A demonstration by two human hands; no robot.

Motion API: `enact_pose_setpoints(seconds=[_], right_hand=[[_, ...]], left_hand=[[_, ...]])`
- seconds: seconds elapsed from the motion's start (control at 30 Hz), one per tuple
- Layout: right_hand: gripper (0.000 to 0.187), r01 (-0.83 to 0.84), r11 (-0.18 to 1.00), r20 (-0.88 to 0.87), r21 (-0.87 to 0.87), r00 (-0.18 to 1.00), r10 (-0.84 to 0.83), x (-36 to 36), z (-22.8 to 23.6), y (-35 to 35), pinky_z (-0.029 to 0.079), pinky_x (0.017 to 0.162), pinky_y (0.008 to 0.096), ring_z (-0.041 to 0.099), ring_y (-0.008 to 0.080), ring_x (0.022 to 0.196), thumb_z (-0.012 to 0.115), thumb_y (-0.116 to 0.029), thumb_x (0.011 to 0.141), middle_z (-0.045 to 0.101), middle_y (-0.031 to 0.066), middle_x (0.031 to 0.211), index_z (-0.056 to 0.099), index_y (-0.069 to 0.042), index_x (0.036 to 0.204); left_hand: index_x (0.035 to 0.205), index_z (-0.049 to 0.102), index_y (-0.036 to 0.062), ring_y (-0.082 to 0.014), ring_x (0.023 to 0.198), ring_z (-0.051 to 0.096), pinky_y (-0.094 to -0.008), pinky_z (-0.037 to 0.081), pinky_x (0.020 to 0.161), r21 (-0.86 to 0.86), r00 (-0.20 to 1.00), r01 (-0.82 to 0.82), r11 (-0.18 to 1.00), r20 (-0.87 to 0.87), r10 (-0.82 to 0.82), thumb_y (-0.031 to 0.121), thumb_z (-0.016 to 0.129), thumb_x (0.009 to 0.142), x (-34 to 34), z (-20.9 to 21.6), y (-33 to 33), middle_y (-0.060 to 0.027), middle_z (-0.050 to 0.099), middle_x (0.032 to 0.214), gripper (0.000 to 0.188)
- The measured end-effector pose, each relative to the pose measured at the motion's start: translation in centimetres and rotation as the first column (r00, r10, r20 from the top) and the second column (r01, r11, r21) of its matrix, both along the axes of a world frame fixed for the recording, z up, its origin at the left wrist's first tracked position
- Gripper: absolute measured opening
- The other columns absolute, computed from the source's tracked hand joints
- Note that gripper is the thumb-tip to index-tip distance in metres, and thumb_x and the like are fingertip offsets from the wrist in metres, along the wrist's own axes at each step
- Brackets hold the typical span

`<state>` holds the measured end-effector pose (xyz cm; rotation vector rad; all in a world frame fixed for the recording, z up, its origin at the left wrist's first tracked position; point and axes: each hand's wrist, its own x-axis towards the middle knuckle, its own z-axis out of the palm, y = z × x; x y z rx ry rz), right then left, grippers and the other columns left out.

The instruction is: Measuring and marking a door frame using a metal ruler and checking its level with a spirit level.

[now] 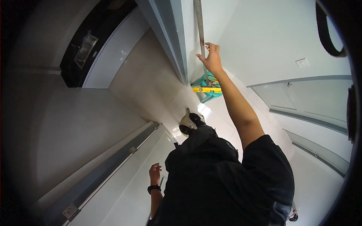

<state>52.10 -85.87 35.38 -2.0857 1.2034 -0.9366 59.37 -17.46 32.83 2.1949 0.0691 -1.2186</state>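
My right hand point(212, 59) is stretched out to a long grey metal bar point(200, 26) standing upright by the door frame. Its thumb sticks out on the bar's left and the fingers curl on the other side. A small orange-yellow thing point(207, 48) shows at those fingers, too small to name. Below stands a teal stool point(205, 99) with a yellow spirit level point(207, 90) and some tools on it; the bar's lower end reaches down to it. My left hand point(155, 173), a black band on its wrist, hangs by the white door, fingers loosely bent and apart, nothing visible in them.
The grey door frame point(169, 37) rises just left of the bar. An open white door point(124, 188) stands at the lower left. Beyond the doorway is a black counter point(69, 71) with a sink point(86, 50). A wall switch point(302, 63) and another door point(279, 98) are at right.
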Motion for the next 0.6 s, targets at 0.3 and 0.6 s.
enact_pose_setpoints(seconds=[0.3, 0.6], right_hand=[[0.017, 0.283, 0.945, -0.033, 0.161, 0.959, -0.282, -6.1, -9.4, 6.3, 0.053, 0.072, 0.0445, 0.069, 0.0366, 0.08, 0.069, -0.015, 0.094, 0.068, 0.0179, 0.085, 0.06, -0.001, 0.1], [0.024, -0.079, 0.826, -0.689, 0.558, 0.51, 0.515, -13.5, -37.6, 13.2, 0.052, 0.093, 0.0535, 0.068, 0.0314, 0.109, 0.074, -0.018, 0.085, 0.072, 0.0118, 0.112, 0.072, -0.015, 0.109]], left_hand=[[0.124, 0.066, 0.0, -0.0223, 0.097, 0.073, -0.034, 0.06, 0.083, 0.014, 0.997, 0.068, 0.998, -0.029, -0.067, 0.016, 0.059, 0.105, -1.2, -2.1, 0.8, -0.0153, 0.074, 0.105, 0.026], [0.123, 0.066, 0.0006, -0.021, 0.094, 0.073, -0.0334, 0.06, 0.085, 0.064, 0.998, 0.036, 0.997, -0.057, -0.033, 0.015, 0.057, 0.105, -2.9, -10.3, 1.6, -0.0151, 0.075, 0.103, 0.025]])
